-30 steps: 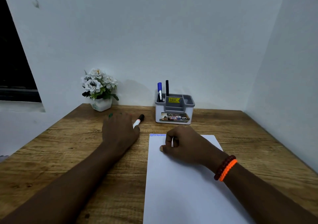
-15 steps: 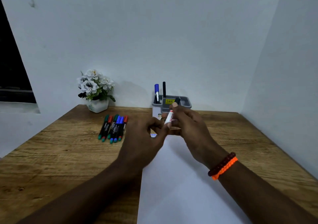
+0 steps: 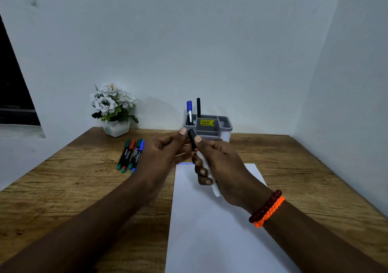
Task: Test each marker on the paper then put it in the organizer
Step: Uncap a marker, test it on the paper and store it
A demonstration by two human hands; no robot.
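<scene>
My right hand (image 3: 220, 167) grips a white marker (image 3: 206, 168) with a black cap (image 3: 192, 139), held tilted above the top of the white paper (image 3: 210, 226). My left hand (image 3: 161, 157) is raised beside it, thumb and fingertips touching the black cap. A short blue zigzag line (image 3: 185, 163) marks the paper's top left corner. The grey organizer (image 3: 225, 124) stands behind my hands at the wall, with a blue marker (image 3: 189, 110) and a black marker (image 3: 198, 106) upright in it. Several more markers (image 3: 131, 154) lie side by side on the table to the left.
A small white pot of white flowers (image 3: 113, 109) stands at the back left of the wooden table (image 3: 63, 184). Walls close the table at the back and on the right. A dark window opening (image 3: 12, 96) is at the far left.
My left hand lifted a marker from the table's left and brought it over the paper; my right hand rose from the paper and took hold of it. The row of markers is uncovered.
</scene>
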